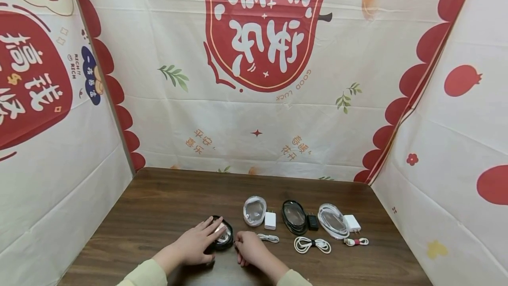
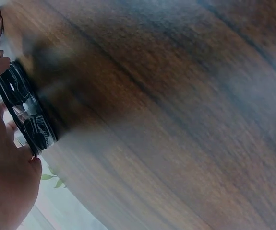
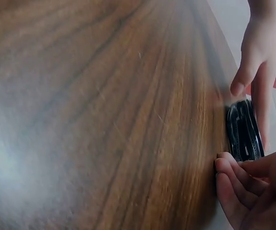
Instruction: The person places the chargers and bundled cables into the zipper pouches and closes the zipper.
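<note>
A clear oval zip pouch (image 1: 227, 238) with a black edge lies on the table; zip teeth run along its side in the left wrist view. My left hand (image 1: 195, 242) rests on it with spread, fairly straight fingers, and the thumb lies at its near side. At the pouch's right end is my right hand (image 1: 251, 247), fingers curled, thumb and forefinger pinching at the edge. The exact spot pinched is hidden by the fingers. Something pale shows through the clear top, too covered to name. The right wrist view shows the black pouch (image 3: 245, 129) between both hands.
To the right on the brown table (image 1: 170, 202) lie a white-edged pouch (image 1: 254, 211), another black-edged pouch (image 1: 294, 217) and a larger white-edged one (image 1: 333, 221). Beside them are white chargers (image 1: 270, 220), a black charger (image 1: 312, 222) and bundled white cables (image 1: 312, 245). Printed cloth walls surround the table.
</note>
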The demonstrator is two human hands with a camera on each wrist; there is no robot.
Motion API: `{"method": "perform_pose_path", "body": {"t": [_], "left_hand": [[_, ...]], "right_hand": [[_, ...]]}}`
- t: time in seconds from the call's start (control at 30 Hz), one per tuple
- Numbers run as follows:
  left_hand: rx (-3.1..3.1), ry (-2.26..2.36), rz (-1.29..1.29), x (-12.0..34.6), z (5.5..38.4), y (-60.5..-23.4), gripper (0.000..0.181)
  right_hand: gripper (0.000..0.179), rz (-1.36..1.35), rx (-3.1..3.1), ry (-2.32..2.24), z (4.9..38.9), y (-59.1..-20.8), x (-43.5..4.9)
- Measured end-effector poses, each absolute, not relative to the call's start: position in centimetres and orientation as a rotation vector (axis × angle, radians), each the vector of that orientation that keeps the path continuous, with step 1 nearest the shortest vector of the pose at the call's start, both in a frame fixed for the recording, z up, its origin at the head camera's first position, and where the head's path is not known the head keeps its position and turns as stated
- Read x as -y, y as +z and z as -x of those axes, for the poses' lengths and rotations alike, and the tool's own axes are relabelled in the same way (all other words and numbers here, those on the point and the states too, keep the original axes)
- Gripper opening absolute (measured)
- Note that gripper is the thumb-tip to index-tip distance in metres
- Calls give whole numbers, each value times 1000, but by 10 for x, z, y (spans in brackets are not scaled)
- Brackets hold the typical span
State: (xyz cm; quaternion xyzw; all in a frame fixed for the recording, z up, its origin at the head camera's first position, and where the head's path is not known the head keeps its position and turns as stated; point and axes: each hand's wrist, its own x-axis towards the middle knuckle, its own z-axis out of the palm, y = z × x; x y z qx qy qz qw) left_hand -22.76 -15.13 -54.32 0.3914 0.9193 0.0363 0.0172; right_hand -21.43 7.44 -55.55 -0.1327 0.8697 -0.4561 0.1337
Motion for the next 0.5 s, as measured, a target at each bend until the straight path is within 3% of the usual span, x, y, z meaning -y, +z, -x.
{"method": "perform_pose_path", "body": {"t": [0.5], "left_hand": [[-2884, 142, -1209, 151, 224, -537, 74]], "right_hand": [[22, 397, -2618, -1191, 209, -553, -68]]}}
